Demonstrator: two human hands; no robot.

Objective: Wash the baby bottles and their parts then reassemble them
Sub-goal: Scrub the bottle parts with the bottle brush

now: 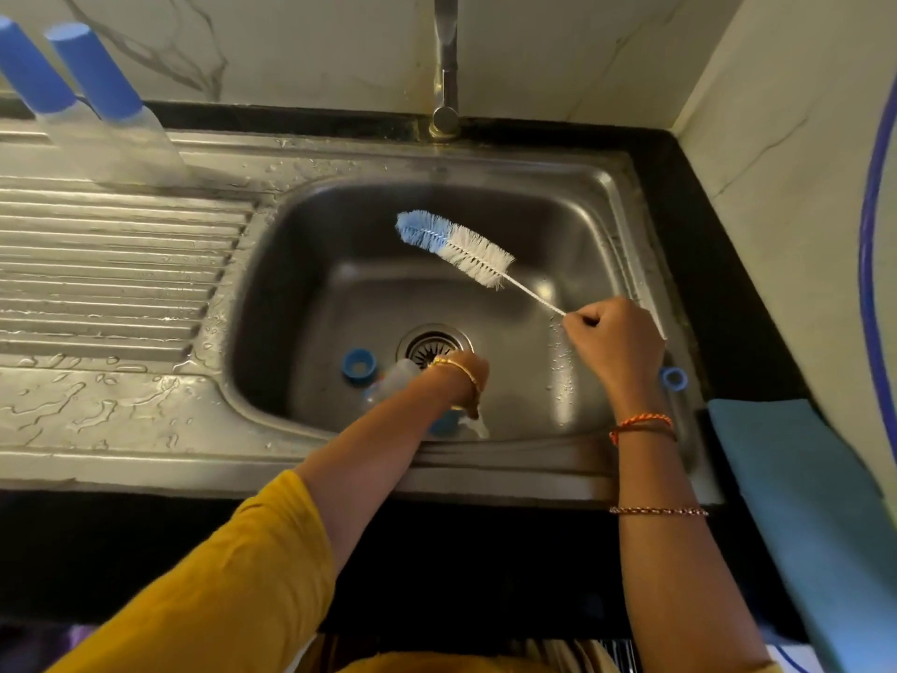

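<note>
Brush slants up-left over sink, blue tip, white bristles; rt hand fisted on its wire. Lt hand reaches w/ fingers hidden, grip unclear.

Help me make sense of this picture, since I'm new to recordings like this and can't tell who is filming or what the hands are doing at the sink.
There is no machine here. A person wears a camera on their head, so you look down along their own arms at a steel sink under a tap.

The right hand is closed around the wire handle of a bottle brush, holding its blue and white bristles up over the basin. The left hand reaches down near the drain and appears to grip a clear bottle, though the wrist hides most of the grasp.

A blue ring lies on the basin floor to the left of the drain. Two bottles with blue caps stand on the draining board at the far left. A teal cloth lies on the counter at the right.
</note>
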